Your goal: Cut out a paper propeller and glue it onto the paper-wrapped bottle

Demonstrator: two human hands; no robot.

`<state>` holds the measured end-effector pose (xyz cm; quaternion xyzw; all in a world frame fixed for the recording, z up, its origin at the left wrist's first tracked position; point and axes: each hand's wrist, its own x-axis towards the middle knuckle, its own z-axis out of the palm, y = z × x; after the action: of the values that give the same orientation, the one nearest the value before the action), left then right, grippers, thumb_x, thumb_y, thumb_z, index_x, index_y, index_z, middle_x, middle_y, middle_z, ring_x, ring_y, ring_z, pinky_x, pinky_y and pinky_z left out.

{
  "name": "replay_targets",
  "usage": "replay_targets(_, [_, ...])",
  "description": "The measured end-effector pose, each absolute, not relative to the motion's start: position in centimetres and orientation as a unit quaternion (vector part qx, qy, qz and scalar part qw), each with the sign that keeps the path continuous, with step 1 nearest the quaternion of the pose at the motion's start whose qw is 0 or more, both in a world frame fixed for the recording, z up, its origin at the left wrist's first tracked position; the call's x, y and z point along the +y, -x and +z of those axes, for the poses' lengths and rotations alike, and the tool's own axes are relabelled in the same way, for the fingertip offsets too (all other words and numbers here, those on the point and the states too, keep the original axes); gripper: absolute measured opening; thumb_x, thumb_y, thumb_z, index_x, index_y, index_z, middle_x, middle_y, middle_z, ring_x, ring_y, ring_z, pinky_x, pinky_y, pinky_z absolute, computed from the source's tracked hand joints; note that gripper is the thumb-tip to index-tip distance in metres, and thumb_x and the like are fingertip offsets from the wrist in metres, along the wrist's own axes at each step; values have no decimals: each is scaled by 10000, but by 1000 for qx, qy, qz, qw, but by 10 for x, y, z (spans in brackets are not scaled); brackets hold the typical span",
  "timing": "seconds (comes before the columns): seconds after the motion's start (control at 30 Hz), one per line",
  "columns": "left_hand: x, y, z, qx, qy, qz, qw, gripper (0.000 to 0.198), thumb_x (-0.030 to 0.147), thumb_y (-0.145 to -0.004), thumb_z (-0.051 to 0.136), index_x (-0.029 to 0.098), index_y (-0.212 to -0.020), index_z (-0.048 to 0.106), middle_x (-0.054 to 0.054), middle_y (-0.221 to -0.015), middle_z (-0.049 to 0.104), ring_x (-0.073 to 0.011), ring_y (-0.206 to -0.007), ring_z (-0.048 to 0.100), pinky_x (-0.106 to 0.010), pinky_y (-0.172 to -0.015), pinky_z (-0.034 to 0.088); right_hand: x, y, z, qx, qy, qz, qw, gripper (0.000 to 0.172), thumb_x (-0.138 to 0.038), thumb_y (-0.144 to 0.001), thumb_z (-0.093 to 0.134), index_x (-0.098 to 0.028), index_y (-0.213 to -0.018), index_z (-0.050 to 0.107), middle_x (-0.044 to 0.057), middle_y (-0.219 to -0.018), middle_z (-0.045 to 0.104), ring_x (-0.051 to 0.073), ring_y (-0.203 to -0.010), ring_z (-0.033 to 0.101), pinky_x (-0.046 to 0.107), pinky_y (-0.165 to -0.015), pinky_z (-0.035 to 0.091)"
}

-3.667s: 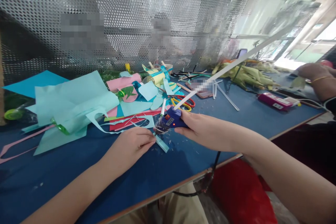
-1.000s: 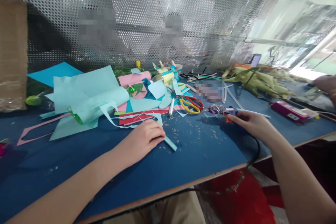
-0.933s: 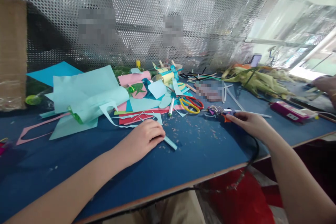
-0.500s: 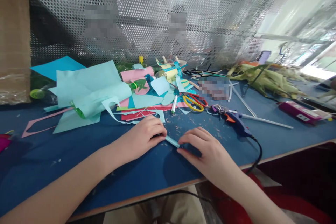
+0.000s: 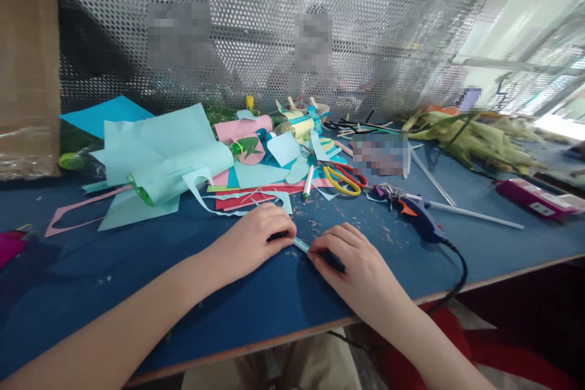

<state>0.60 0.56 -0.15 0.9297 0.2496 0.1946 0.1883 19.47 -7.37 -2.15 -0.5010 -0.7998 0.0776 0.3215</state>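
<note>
Between my two hands is a narrow light-blue strip of paper (image 5: 301, 245), apparently rolled or folded, just above the blue table (image 5: 256, 311). My left hand (image 5: 260, 234) pinches its left end between thumb and fingers. At the other end, my right hand (image 5: 350, 256) closes its thumb and fingertips on it. Only a short middle length of the strip shows; the fingers cover both ends. Beyond the hands lie a white marker with a green tip (image 5: 308, 181) and scissors with yellow and red handles (image 5: 342, 181).
A glue gun (image 5: 420, 216) lies on the right, its cord running over the table's front edge. Light-blue paper wraps a green bottle (image 5: 183, 170) at left. Corn husks (image 5: 475, 140) and a purple box (image 5: 534, 198) sit at right. A perforated metal screen (image 5: 256, 30) stands behind.
My right hand has come slightly closer to the left, so less of the paper strip shows between them. The whole view has shifted a little.
</note>
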Motion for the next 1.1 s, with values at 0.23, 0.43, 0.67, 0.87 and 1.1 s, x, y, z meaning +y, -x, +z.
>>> replay_targets(0.23, [7, -5, -5, 227, -940, 197, 165, 130, 178, -889, 526, 159, -798, 616, -36, -826, 642, -170, -807, 556, -290, -771, 424, -75, -195, -23, -791, 506, 55, 341, 113, -104, -837, 577, -195, -785, 621, 34, -777, 616, 191, -746, 546, 339, -720, 470])
replay_targets(0.43, [5, -2, -4, 215, -943, 206, 151, 191, 195, -920, 467, 164, -846, 640, -50, -873, 647, -169, -835, 577, -287, -780, 447, -74, -195, -24, -784, 518, 56, 337, 114, -126, -849, 564, -200, -775, 611, 30, -789, 575, 185, -754, 525, 334, -728, 469])
replay_targets(0.67, [6, -1, -5, 204, -947, 207, 138, 231, 205, -929, 454, 164, -869, 673, -60, -907, 659, -167, -844, 590, -275, -762, 456, -74, -196, -25, -788, 509, 59, 342, 97, -98, -851, 569, -180, -818, 608, 38, -822, 567, 189, -778, 520, 348, -753, 458])
replay_targets(0.87, [7, -1, -6, 223, -944, 195, 146, 210, 189, -913, 481, 156, -902, 688, -69, -932, 651, -179, -873, 590, -294, -791, 463, -73, -197, -28, -770, 525, 50, 358, 54, -153, -827, 625, -189, -806, 660, 40, -787, 592, 197, -748, 530, 346, -713, 475])
replay_targets(1.1, [7, -5, -7, 286, -917, 193, 199, 115, 179, -858, 558, 170, -858, 673, -49, -916, 630, -184, -892, 587, -311, -829, 451, -71, -196, -26, -767, 532, 56, 354, 139, -107, -836, 582, -188, -744, 647, 32, -755, 610, 187, -726, 552, 339, -725, 481])
